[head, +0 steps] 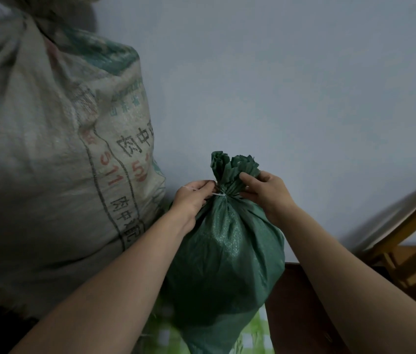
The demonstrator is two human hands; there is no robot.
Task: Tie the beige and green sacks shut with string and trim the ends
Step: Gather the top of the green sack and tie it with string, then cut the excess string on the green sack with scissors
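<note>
A small green woven sack [227, 251] stands in front of me, its mouth gathered into a pleated tuft. A thin white string [219, 194] is wrapped around the neck. My left hand [193, 198] pinches the string at the left side of the neck. My right hand [265, 190] grips the gathered neck and tuft from the right. A big beige woven sack [48, 149] with printed characters stands to the left, its top bunched together near the frame's upper edge.
A pale wall [291, 72] rises close behind both sacks. A wooden chair [411, 238] stands at the right. A dark brown surface [291, 302] lies under my right forearm, and a green-and-white checked cloth [258, 333] shows below the green sack.
</note>
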